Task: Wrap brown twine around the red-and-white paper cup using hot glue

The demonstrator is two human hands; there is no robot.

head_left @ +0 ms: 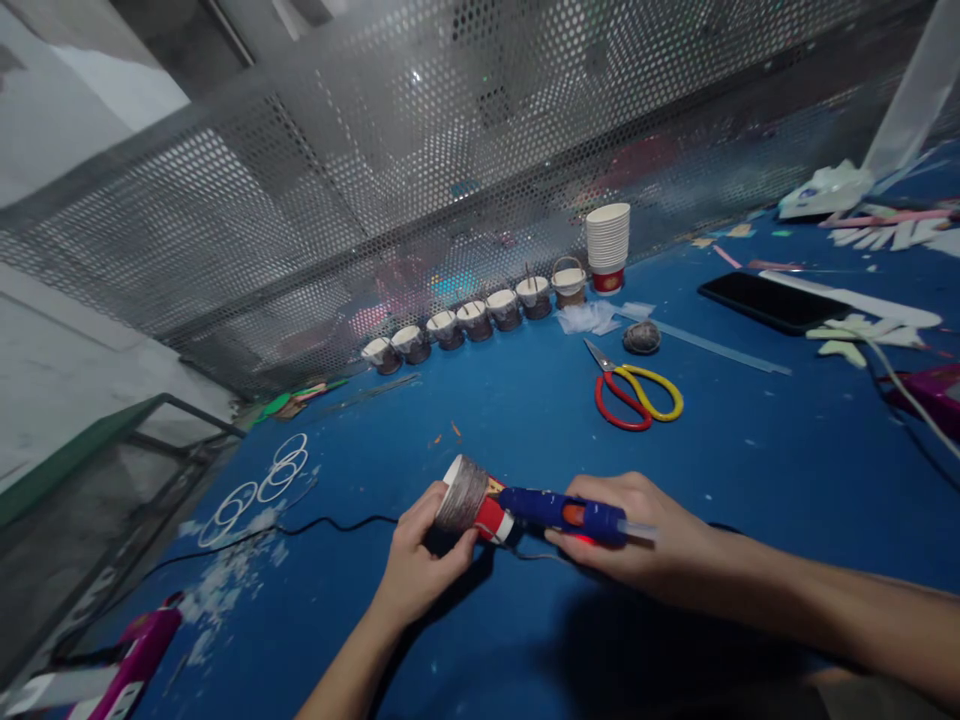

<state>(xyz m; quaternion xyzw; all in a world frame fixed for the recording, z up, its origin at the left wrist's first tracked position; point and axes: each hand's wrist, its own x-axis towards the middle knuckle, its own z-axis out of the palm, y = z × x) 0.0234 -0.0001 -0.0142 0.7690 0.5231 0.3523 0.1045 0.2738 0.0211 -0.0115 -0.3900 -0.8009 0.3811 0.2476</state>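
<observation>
Standing in a row before a grey perforated metal panel are seven small white-rimmed cups wrapped in dark grey; the rightmost carries a thin arched handle (what lies inside them is too small to make out). Beside that end rises a tall stack of white paper cups, nested one in another, with red showing on the lowest.

The red-and-white paper cup is above the near part of the blue tabletop, tipped on its side with its open end toward the upper left. Grey yarn covers its rim half in close turns, leaving the base half bare, and a loose strand trails rightward. The left hand grips the cup, fingers and thumb closed around it. The right hand is wrapped around a blue glue gun, its nozzle at the yarn's edge and a translucent stick protruding behind.
</observation>
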